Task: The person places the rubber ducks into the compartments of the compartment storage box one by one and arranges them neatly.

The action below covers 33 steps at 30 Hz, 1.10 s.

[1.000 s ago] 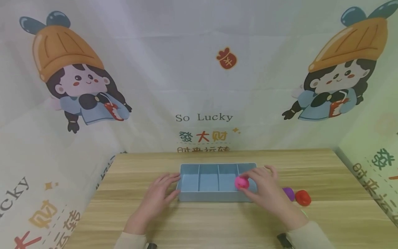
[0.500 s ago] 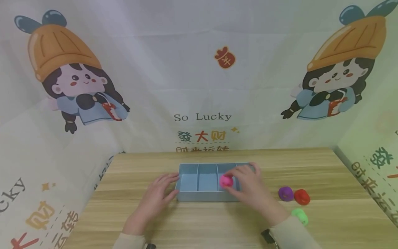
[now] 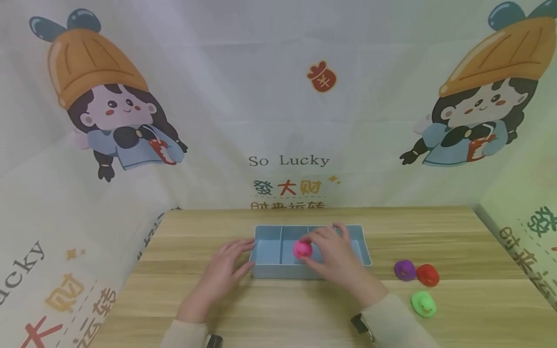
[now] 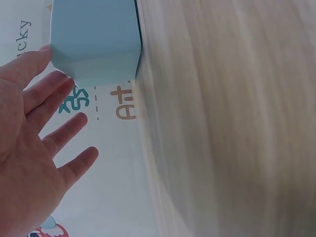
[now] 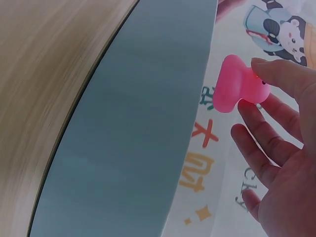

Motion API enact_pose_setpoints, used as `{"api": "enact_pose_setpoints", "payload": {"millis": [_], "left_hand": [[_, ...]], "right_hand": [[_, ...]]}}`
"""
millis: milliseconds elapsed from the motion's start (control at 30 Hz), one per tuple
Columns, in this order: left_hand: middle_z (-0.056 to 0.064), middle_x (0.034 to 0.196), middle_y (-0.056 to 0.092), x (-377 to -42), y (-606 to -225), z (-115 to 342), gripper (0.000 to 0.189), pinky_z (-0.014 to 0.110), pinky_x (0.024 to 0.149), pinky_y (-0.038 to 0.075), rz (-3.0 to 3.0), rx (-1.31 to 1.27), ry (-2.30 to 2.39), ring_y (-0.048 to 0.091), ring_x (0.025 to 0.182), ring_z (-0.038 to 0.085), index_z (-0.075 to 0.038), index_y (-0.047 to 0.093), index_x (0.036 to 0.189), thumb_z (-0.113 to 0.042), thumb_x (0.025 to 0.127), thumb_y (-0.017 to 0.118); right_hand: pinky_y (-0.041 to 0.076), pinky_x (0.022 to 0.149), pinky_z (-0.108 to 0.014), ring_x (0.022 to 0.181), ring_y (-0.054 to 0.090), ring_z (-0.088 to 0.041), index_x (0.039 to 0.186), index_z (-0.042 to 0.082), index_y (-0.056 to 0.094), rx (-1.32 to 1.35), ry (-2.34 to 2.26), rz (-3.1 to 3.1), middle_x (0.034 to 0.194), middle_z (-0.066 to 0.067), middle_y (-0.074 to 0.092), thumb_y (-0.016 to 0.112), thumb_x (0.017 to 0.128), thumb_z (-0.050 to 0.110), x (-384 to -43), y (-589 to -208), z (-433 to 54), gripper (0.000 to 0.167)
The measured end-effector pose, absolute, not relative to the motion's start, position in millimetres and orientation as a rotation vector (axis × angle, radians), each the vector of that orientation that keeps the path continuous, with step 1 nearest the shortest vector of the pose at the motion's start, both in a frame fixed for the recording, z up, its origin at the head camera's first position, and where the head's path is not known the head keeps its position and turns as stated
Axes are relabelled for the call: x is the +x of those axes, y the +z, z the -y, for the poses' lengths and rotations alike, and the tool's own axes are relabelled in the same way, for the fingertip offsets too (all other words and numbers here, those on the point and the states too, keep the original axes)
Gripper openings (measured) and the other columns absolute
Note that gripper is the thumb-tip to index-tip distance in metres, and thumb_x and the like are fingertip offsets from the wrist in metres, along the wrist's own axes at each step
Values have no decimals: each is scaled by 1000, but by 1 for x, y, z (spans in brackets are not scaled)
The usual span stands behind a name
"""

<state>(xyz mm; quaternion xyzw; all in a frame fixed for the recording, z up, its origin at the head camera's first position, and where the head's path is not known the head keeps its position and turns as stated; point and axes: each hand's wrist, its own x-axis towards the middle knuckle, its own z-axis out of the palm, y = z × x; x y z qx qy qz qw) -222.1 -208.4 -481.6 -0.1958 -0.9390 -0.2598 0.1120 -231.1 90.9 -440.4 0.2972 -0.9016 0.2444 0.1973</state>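
Observation:
A pink toy duck [image 3: 302,249] is pinched between the thumb and fingertips of my right hand [image 3: 332,251], above the second compartment from the left of a blue divided tray [image 3: 283,271]. In the right wrist view the duck [image 5: 239,84] shows its flat, wide base, lifted over the tray's side wall [image 5: 128,118]. My left hand [image 3: 224,266] is at the tray's left end, fingers spread and fairly straight. The left wrist view has its thumb and first fingertips right at the tray's corner [image 4: 96,44]. My right hand hides part of the right compartments.
On the wooden table [image 3: 304,314], right of the tray, a purple toy duck [image 3: 405,270] and a red one [image 3: 428,275] sit side by side. A green toy duck [image 3: 423,303] lies nearer the front. A printed cloth [image 3: 278,111] hangs behind the table.
My right hand has carried the pink duck leftward over the tray, from the right end to the second compartment from the left. The green duck has come into view. My left hand stays put.

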Motion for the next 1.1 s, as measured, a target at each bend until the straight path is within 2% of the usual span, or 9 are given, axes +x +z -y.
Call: {"api": "enact_pose_setpoints", "payload": {"millis": [233,633,1100], "left_hand": [[7,152,58,-224,-483,208,48,59,121,37,2765,-580,-753,49,143,35,-7,62,140,-24,96,73],[6,151,58,-224,-479,208,49,59,121,38,2776,-575,-774,50,142,35,-6,62,139,-22,95,75],[8,152,57,-223,-479,209,49,61,120,37,2784,-575,-780,49,143,36,-7,62,140,-22,95,75]], "right_hand": [[27,119,-64,111,63,-22,109,19,74,872,722,2554,110,3,73,86,85,31,-235,-437,-75,29],[31,118,-60,113,62,-19,111,20,74,903,663,2537,111,5,72,85,86,33,-246,-437,-51,31],[31,119,-58,115,62,-19,114,19,73,932,655,2568,112,4,72,83,89,35,-255,-440,-30,31]]}}
